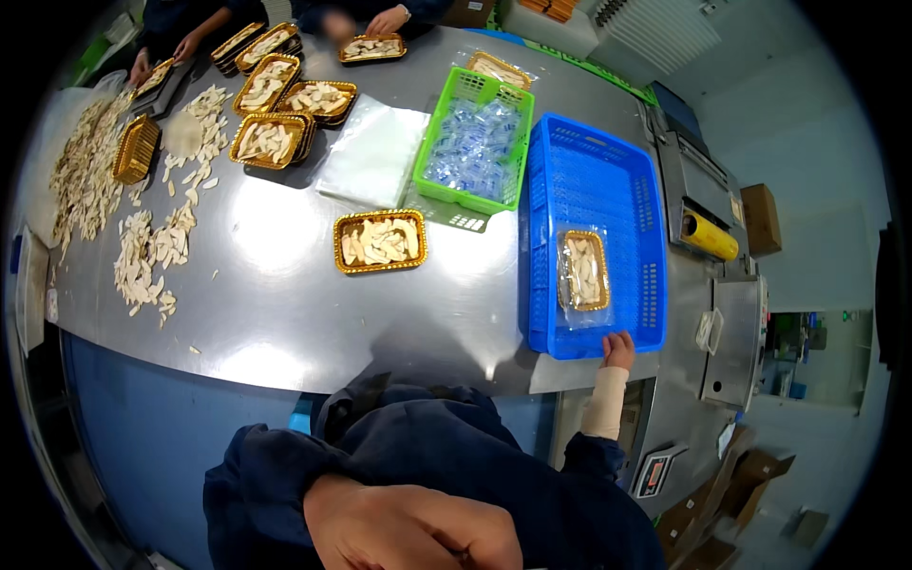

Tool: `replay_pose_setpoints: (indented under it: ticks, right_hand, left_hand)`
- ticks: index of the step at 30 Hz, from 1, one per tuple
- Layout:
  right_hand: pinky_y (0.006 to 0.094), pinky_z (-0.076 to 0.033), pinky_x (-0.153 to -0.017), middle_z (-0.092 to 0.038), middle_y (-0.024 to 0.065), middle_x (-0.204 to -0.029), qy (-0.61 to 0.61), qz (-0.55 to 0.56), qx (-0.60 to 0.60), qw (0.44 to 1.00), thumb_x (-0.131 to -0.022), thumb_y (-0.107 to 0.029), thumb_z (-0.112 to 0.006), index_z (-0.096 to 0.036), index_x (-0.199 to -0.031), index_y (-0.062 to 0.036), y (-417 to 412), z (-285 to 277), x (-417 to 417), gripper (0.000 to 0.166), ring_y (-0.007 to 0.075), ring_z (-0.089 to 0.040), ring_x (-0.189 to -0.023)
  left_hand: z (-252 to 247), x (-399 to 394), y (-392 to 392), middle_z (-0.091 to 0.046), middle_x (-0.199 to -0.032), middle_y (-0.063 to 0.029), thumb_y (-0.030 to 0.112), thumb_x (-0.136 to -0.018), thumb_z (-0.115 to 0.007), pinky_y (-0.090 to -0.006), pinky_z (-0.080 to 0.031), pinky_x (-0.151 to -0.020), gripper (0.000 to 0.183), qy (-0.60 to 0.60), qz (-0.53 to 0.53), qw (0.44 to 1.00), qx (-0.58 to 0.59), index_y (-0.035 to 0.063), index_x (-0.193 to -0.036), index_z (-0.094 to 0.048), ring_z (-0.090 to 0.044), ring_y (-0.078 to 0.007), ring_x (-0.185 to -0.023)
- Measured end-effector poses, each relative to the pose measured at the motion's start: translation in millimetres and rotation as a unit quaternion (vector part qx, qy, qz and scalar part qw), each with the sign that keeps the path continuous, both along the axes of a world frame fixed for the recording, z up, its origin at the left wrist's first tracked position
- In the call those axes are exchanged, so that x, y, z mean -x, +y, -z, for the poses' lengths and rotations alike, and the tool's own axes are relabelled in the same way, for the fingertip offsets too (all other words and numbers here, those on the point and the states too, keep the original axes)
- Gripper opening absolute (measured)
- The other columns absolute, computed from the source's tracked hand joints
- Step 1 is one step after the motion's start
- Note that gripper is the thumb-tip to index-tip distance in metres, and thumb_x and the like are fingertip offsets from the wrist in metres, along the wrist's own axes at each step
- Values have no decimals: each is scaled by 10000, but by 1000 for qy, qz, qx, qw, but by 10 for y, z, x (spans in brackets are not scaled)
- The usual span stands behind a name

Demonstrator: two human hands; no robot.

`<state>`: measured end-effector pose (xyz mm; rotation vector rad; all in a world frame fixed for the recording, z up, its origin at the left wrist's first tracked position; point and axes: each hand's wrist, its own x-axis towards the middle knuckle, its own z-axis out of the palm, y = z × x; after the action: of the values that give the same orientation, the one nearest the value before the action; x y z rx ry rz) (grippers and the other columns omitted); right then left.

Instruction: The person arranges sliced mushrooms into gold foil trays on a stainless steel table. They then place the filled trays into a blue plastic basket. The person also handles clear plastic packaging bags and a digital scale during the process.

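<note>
My right hand (618, 349) has its fingers over the near rim of a blue plastic crate (539, 285). Inside that crate lies a gold tray of pale dried slices (586, 271), sealed in a clear bag. Close to the camera, my left hand (417, 527) is raised before my body with curled fingers; its inner side is hidden, so I cannot tell whether it holds anything. On the steel table (299, 299) ahead of me stands an unwrapped gold tray of slices (380, 241). Behind it are a green basket of clear and blue packets (474, 146) and a stack of clear plastic bags (374, 153).
Loose slices (85, 167) are heaped at the left. Several filled gold trays (267, 139) stand at the back left. Across the table, two co-workers' hands (387, 20) handle trays. A wrapping machine with a yellow roll (712, 235) and a digital scale (657, 472) are at the right.
</note>
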<state>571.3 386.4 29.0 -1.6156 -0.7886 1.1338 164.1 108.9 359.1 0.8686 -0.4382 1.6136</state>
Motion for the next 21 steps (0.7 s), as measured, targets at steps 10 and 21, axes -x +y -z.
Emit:
replay_pose_setpoints:
  ticks: [10,21]
  right_hand:
    - [354,-523,-852,-565,175,-1186,15,-175,-115,978,-837,-10,-596,-486,-1306,6,-713,-889,1308,482,253,-574,-1087]
    - [325,-512,-845,-519,96,-1303,7,-295,-138,945,-824,28,-605,-529,-1260,-41,-1290,-686,1715,448,214,-583,-1098]
  left_hand:
    - [-130,189,-219,-531,-898,-215,68,-810,-694,-269,-401,-432,157,103,-294,950,-2,-70,-755,-644,-507,-194,-508]
    - [-407,-201,-118,-570,-912,-218,20,-753,-718,-312,-478,-478,131,224,-255,932,-131,-55,-780,-614,-544,-238,-544]
